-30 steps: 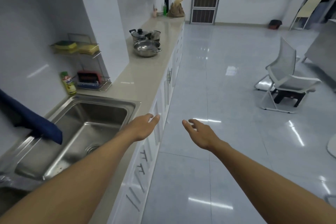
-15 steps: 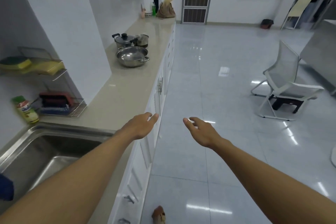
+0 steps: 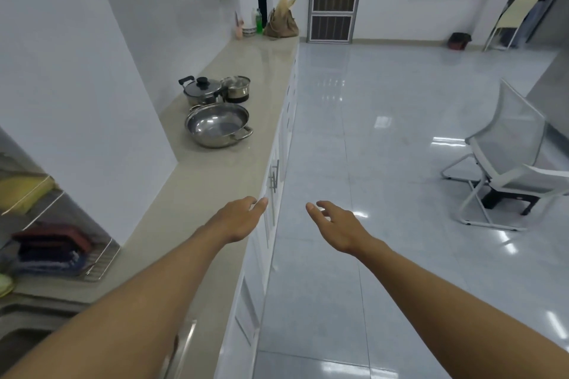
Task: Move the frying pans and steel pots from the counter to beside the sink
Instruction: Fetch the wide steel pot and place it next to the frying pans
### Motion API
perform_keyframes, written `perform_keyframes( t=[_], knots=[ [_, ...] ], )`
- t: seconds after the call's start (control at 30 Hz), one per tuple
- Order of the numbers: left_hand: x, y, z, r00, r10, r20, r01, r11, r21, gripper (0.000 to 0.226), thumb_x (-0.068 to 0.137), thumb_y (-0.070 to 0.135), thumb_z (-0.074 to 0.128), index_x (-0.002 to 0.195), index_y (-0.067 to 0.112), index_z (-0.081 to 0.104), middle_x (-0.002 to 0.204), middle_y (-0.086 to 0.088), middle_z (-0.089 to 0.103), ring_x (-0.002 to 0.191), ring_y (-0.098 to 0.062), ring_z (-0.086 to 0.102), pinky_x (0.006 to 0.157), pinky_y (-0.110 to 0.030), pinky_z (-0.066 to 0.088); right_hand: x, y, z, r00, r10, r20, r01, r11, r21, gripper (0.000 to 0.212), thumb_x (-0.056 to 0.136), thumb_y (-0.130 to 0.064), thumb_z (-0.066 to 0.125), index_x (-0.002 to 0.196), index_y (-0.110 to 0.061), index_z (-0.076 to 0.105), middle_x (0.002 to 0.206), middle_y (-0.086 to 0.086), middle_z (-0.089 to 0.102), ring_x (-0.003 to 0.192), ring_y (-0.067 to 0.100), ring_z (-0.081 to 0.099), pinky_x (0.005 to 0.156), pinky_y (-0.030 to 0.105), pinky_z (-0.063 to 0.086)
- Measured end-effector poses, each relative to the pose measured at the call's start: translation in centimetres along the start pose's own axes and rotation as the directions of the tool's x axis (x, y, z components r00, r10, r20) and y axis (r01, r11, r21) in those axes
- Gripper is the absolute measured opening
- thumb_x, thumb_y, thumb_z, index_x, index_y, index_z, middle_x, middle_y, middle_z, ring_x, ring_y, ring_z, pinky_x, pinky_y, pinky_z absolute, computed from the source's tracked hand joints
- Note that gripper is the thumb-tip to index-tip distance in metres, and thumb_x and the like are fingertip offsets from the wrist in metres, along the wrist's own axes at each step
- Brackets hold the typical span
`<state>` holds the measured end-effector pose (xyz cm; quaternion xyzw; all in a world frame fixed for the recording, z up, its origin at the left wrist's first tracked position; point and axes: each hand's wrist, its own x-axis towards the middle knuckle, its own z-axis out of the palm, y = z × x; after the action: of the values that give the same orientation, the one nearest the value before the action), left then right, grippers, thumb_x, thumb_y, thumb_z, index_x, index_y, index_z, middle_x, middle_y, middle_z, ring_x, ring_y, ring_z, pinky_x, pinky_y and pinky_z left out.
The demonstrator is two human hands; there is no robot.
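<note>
Hovering left hand (image 3: pixel 238 218), right hand (image 3: pixel 335 226): fingers spread, holding nothing | wide steel pot (image 3: pixel 217 124) near counter (image 3: pixel 215 181) front edge

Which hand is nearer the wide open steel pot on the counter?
Left. The left hand hovers at the front edge of the counter, short of the wide steel pot; the right hand is over the floor, farther off. Neither touches it.

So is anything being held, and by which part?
Nothing. The left hand and right hand are open and empty; the wide shiny steel pot sits untouched.
</note>
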<state>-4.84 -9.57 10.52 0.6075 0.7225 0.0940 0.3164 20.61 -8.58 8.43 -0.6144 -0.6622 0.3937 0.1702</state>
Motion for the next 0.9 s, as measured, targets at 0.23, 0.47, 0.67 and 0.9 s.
perform_keyframes(
  t=[0.23, 0.47, 0.67, 0.9],
  knots=[
    [10.0, 2.2, -2.0, 0.998, -0.053, -0.041, 0.052, 0.998, -0.027, 0.072, 0.095, 0.07, 0.025, 0.129, 0.014, 0.056, 0.135, -0.008, 0.06, 0.122, -0.029, 0.057, 0.102, -0.043, 0.044, 12.1, 0.1, -3.7, 0.997, -0.042, 0.062, 0.042, 0.999, 0.0, 0.09, 0.085, -0.085, 0.032, 0.152, -0.025, 0.041, 0.15, 0.006, 0.052, 0.136, 0.026, 0.051, 0.111, 0.041, 0.04],
    [19.8, 6.1, -4.9, 0.99, -0.115, -0.088, 0.11, 0.992, -0.054, 0.05, 0.101, 0.058, 0.028, 0.1, 0.018, 0.059, 0.12, -0.006, 0.065, 0.112, -0.026, 0.058, 0.096, -0.038, 0.043, 23.9, 1.0, -9.1, 0.985, -0.084, 0.148, 0.087, 0.996, -0.013, 0.11, 0.07, -0.098, 0.025, 0.152, -0.028, 0.038, 0.149, 0.005, 0.054, 0.133, 0.026, 0.053, 0.107, 0.04, 0.042],
    [26.5, 7.8, -6.4, 0.981, -0.156, -0.115, 0.146, 0.985, -0.097, 0.046, 0.1, 0.055, 0.035, 0.087, 0.018, 0.058, 0.098, 0.002, 0.063, 0.095, -0.02, 0.06, 0.09, -0.037, 0.047, 33.1, 0.6, -12.1, 0.974, -0.13, 0.185, 0.139, 0.989, -0.039, 0.094, 0.083, -0.087, 0.03, 0.152, -0.025, 0.039, 0.146, 0.008, 0.057, 0.132, 0.027, 0.055, 0.105, 0.038, 0.042],
    [34.6, 7.0, -10.1, 0.975, -0.177, -0.132, 0.159, 0.978, -0.136, 0.044, 0.099, 0.059, 0.038, 0.106, 0.023, 0.062, 0.103, 0.006, 0.062, 0.099, -0.016, 0.058, 0.083, -0.035, 0.043, 42.8, -2.4, -12.1, 0.959, -0.178, 0.22, 0.196, 0.979, -0.063, 0.087, 0.088, -0.081, 0.031, 0.153, -0.023, 0.038, 0.147, 0.008, 0.056, 0.133, 0.027, 0.053, 0.108, 0.04, 0.041]
  ],
)
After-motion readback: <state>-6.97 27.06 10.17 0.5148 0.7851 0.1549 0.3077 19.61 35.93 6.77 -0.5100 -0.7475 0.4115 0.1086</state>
